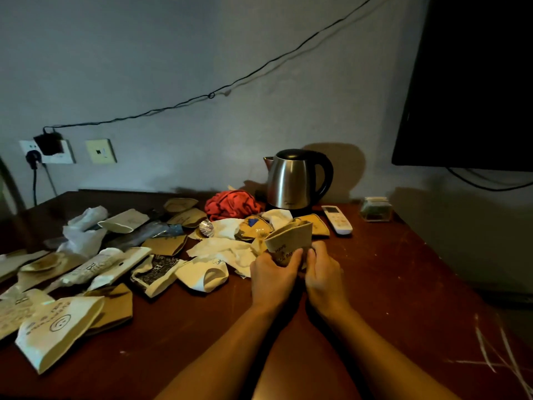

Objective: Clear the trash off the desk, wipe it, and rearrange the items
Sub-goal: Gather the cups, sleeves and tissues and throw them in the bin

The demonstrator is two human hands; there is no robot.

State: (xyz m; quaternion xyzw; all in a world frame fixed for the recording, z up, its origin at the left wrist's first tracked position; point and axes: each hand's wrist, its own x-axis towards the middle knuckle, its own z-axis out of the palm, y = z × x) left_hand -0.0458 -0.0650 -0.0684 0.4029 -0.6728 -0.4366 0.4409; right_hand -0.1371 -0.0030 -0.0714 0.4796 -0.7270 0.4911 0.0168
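A brown paper sleeve (290, 241) is held upright above the desk (389, 269) by both hands, right of centre. The left hand (272, 280) is curled round its lower left side, the thumb laid across the print; the right hand (324, 272) pinches its lower right edge with bent fingers. On the sleeve the words "HAVE" and "DAY" can be read; the rest is covered by the thumb.

The left half of the desk is strewn with trash: flattened brown and white sleeves, crumpled white napkins (227, 251) just left of the hands, and a white plastic bag (83, 229) at the far left. A white sleeve (57, 327) at the near left bears a drawn smiley face with lettering too small to read. A black-and-white patterned sleeve (155, 269) lies in the middle, its print not legible.

At the far edge a steel kettle (294, 180) with a faint, unreadable logo stands on its base, a red cloth (230, 204) bunched just left of it. A white remote (337, 219) lies to the right of the kettle, and a small clear box (375, 209) stands further right, near the wall.
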